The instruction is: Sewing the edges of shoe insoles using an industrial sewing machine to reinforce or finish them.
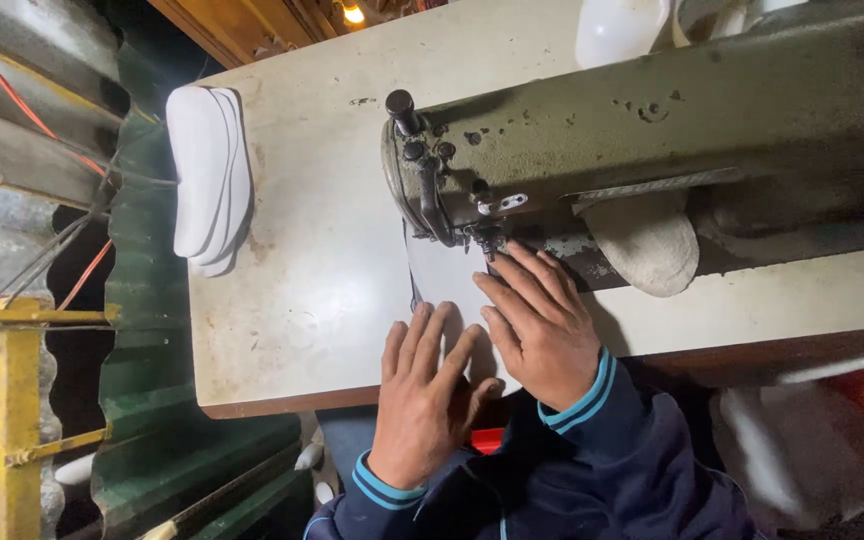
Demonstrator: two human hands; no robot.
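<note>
Both hands, left hand (pixel 422 395) and right hand (pixel 542 325), fingers spread flat, press white sheet (pixel 447 285) on tabletop (pixel 302 290) under needle (pixel 489 245); best keep pressure even, fingertips clear.

A stack of white shoe insoles (pixel 209 178) lies at the far left edge of the worktop (pixel 302 300), its pieces overlapping and fanned slightly. A pale, sole-shaped piece (pixel 647 243) rests under the arm of the machine, well apart from the stack. A white plastic container (pixel 620 28) stands at the top edge of the view, behind the machine. Left of the worktop hangs green corrugated sheeting (pixel 147 330), and beside it stands a yellow metal frame (pixel 12 400). Red and dark cables (pixel 42 120) run across the grey corrugated wall at the upper left. A small lamp (pixel 353 13) glows at the top
</note>
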